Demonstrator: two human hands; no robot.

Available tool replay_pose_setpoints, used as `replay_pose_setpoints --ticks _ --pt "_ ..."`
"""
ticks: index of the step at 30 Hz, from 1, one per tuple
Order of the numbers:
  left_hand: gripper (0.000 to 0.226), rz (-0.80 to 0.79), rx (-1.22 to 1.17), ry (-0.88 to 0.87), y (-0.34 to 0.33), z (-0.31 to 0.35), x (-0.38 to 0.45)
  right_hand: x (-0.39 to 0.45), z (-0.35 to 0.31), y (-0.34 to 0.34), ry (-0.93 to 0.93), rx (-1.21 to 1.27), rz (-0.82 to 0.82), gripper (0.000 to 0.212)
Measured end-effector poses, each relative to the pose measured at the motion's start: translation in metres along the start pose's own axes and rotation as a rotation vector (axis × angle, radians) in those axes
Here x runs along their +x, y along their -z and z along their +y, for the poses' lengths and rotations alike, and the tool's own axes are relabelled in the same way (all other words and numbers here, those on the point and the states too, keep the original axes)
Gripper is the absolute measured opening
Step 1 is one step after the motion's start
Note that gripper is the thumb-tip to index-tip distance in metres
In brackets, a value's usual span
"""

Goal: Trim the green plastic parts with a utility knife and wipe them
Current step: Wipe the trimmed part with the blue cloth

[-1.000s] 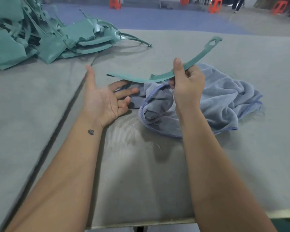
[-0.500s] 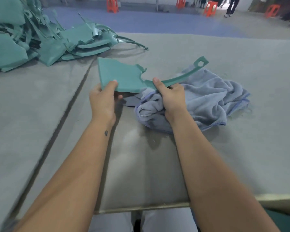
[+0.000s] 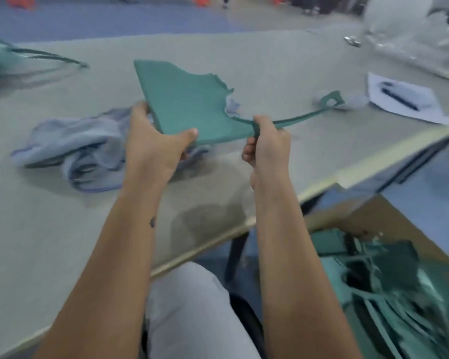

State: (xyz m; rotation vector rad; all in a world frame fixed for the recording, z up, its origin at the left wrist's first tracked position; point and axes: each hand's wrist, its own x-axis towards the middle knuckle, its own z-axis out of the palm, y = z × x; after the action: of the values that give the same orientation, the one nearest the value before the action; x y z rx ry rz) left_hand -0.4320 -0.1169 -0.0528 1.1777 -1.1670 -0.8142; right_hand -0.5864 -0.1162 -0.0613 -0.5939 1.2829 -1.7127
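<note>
plenty of open surface (image 3: 270,63) mid-table; crumpled towel (image 3: 83,141) blocks the left side, paper with pen (image 3: 410,97) sits near the right edge

Both forearms extended, left hand (image 3: 153,141) thumb on top, fingers beneath; right hand (image 3: 267,143) fist-closed, pinching

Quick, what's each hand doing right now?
Left hand: closed on the green plastic part, at its wide panel.
Right hand: closed on the same part, where its thin curved arm begins.
</note>
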Motion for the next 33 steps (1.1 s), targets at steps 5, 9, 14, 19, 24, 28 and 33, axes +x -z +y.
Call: replay_pose_setpoints --ticks 5,9,14,19,24,28,33 --pt "0.058 -0.313 -0.009 -0.032 -0.101 0.006 -0.073 -0.006 -0.022 0.133 0.012 0.043 0.376 0.018" --pt "0.05 -0.624 -0.036 -0.012 -0.168 -0.009 -0.144 -0.025 -0.023 0.238 0.059 0.077 0.664 0.019" --pt "0.035 -1.011 0.052 0.207 -0.216 -0.054 -0.201 -0.053 0.006 0.339 -0.104 -0.002 0.882 0.01" --pt "0.05 -1.116 0.214 0.522 -0.221 -0.109 -0.23 -0.067 0.056 0.383 -0.258 0.027 0.906 0.017" --pt "0.097 -1.184 0.403 0.581 -0.211 -0.136 -0.229 -0.065 0.085 0.384 -0.277 0.229 0.98 0.031" --pt "0.061 -1.226 0.569 0.606 -0.209 -0.138 -0.219 -0.056 0.094 0.374 -0.284 0.169 1.118 0.032" --pt "0.033 -1.314 0.583 0.682 -0.204 -0.132 -0.216 -0.046 0.089 0.341 -0.174 0.124 1.302 0.016"
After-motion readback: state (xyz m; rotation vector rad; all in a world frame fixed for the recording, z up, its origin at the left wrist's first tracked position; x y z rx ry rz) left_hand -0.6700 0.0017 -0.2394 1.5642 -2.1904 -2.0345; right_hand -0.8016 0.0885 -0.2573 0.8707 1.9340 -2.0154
